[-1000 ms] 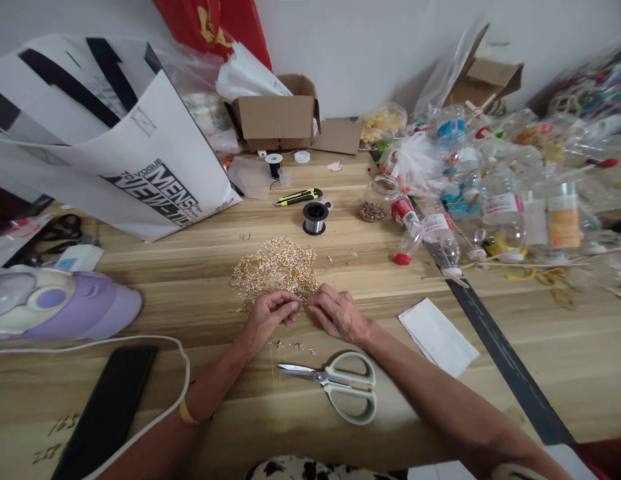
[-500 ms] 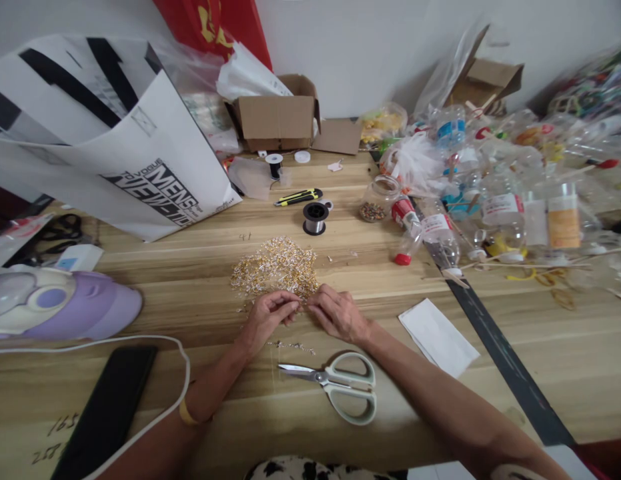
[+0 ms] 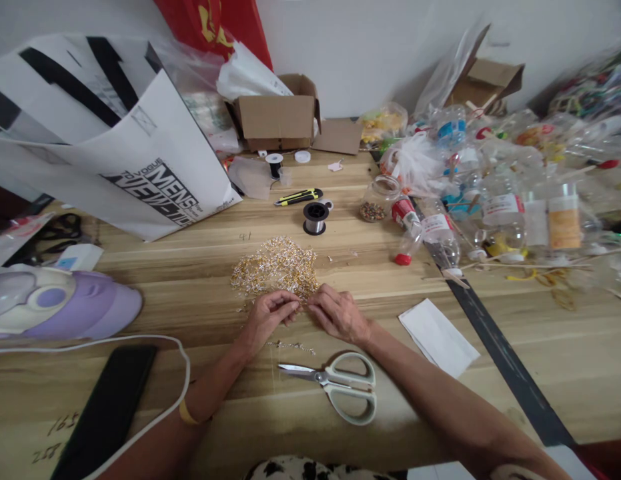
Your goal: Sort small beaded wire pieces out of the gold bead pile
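A loose heap of small gold and silver beads (image 3: 276, 267) lies on the wooden table (image 3: 200, 293). Both hands rest at its near edge. My left hand (image 3: 267, 319) has its fingers curled and pinched together at the heap. My right hand (image 3: 339, 313) is pinched too, fingertips meeting the left's. What they pinch is too small to name. A short strung row of beads (image 3: 291, 345) lies just below the hands. White-handled scissors (image 3: 340, 384) lie shut near my right wrist.
A spool of thin wire (image 3: 315, 218) and a yellow-black utility knife (image 3: 297, 197) lie beyond the heap. A large white paper bag (image 3: 115, 147) is at left, a purple device (image 3: 60, 303), white cable and black phone (image 3: 107, 410) nearer. Plastic bottles (image 3: 490, 193) crowd the right; a white paper (image 3: 437, 337) lies close.
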### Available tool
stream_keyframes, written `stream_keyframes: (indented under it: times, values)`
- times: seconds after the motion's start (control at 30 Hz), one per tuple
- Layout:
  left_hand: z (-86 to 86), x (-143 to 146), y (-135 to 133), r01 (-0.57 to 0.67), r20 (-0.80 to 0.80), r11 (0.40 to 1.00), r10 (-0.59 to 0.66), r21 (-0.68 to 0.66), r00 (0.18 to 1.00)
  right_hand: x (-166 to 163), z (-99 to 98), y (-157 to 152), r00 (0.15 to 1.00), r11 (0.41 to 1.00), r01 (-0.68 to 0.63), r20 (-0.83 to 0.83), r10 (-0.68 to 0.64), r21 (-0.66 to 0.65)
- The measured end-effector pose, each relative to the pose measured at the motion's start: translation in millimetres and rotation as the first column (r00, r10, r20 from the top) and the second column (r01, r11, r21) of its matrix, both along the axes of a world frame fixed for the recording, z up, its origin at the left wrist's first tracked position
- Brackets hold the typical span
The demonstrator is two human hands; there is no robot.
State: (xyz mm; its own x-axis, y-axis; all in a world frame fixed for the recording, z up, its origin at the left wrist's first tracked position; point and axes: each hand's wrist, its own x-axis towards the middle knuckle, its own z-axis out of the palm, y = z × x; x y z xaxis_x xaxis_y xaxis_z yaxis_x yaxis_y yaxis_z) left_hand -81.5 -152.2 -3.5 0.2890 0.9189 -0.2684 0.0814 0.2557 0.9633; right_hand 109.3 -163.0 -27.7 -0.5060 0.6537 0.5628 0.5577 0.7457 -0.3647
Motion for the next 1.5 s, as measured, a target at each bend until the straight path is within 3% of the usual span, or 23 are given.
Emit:
stream_keyframes:
  times: [1.5]
  values:
    - [-1.9, 0.7, -0.4, 0.009, -0.028, 1.000, -0.009, 0.005, 1.000, -0.7, -2.2, 0.3, 0.998, 0.998, -0.036, 0.044, 0.039, -0.049]
